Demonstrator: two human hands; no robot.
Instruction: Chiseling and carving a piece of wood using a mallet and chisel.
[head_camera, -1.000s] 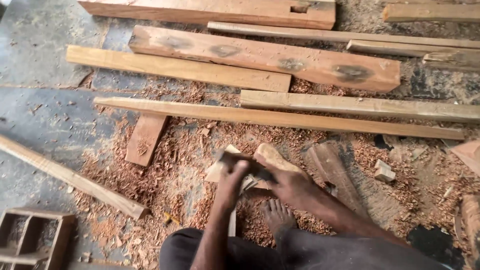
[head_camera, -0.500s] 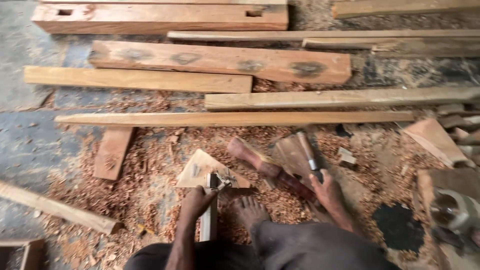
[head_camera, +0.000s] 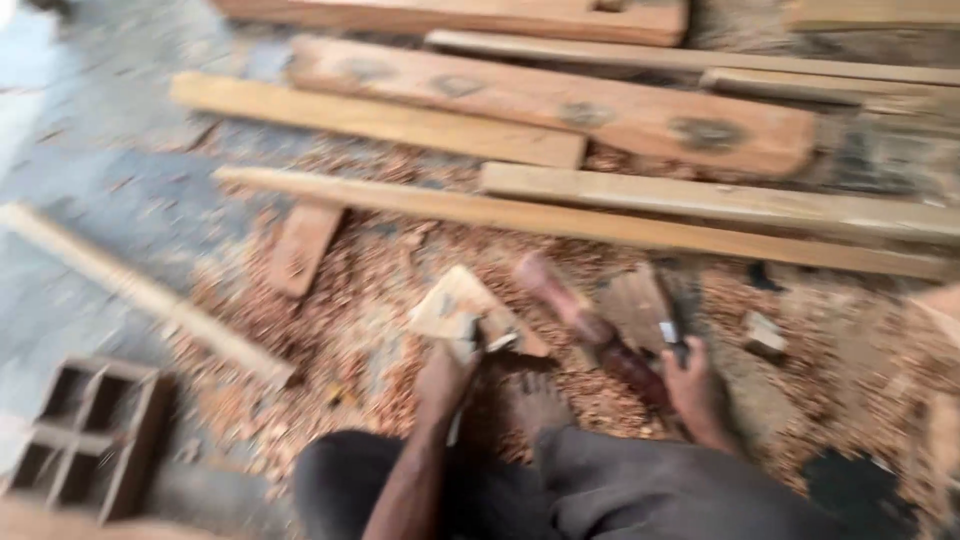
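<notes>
The picture is blurred by motion. My left hand (head_camera: 447, 372) grips the near end of a pale wedge-shaped wood block (head_camera: 455, 303) that rests on the shaving-covered floor. My right hand (head_camera: 694, 385) is closed around a dark-handled tool with a metal blade (head_camera: 672, 322), likely a chisel, which points away from me over a flat dark wood piece (head_camera: 630, 305). A reddish rounded wood piece (head_camera: 560, 295) lies between the two hands. My bare foot (head_camera: 537, 400) is planted just behind the block.
Several long planks (head_camera: 560, 110) lie across the far side. A thin lath (head_camera: 560, 215) runs in front of them. A short board (head_camera: 300, 245) and a long pale stick (head_camera: 140, 290) lie at left. A small wooden frame (head_camera: 85, 430) sits at lower left. Shavings (head_camera: 370, 290) cover the floor.
My right hand has left the block, where it worked beside my left hand, and moved right to take up the tool. The view has swung back to the left.
</notes>
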